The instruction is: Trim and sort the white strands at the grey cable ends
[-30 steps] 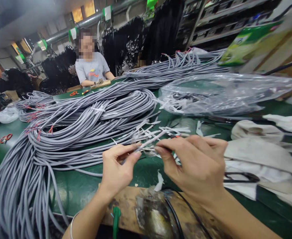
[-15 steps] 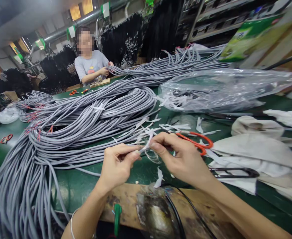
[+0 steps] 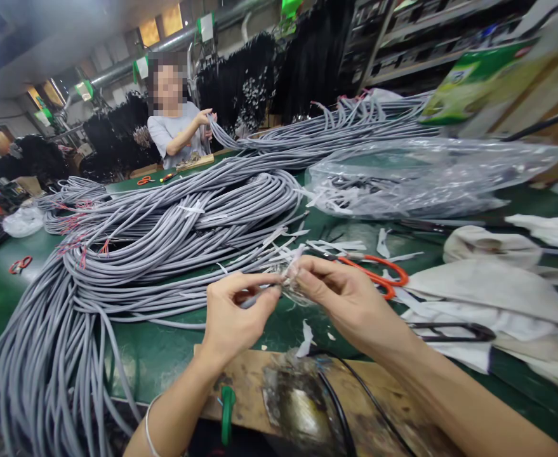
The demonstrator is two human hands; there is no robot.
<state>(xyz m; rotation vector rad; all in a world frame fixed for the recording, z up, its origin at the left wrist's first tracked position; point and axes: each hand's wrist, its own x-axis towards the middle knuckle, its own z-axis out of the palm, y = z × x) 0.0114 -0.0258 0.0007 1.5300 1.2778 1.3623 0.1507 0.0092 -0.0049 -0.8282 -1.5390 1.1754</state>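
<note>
My left hand point(image 3: 238, 314) pinches a grey cable point(image 3: 254, 296) near its end, thumb against the bent forefinger. Just to the right, the closed fingertips of my right hand point(image 3: 343, 295) grip a whitish, frayed strip point(image 3: 294, 263) at that cable end. Thin pale strands hang below the fingertips, too blurred to tell apart. Behind my right hand lie scissors with orange handles point(image 3: 387, 274), partly hidden by it. White scraps point(image 3: 340, 246) are scattered beyond both hands.
Large looped bundles of grey cable point(image 3: 164, 254) cover the left of the green table point(image 3: 174, 349). A clear plastic bag point(image 3: 450, 171), white cloths point(image 3: 492, 292) and a black-handled tool point(image 3: 454, 331) lie right. A stained wooden board point(image 3: 240, 381) is nearest me. Across the table, a co-worker point(image 3: 174, 130) holds cables.
My left hand has shifted right, closer to my right hand, and the fingertips now nearly meet at the cable end. The co-worker has raised a hand with the cables.
</note>
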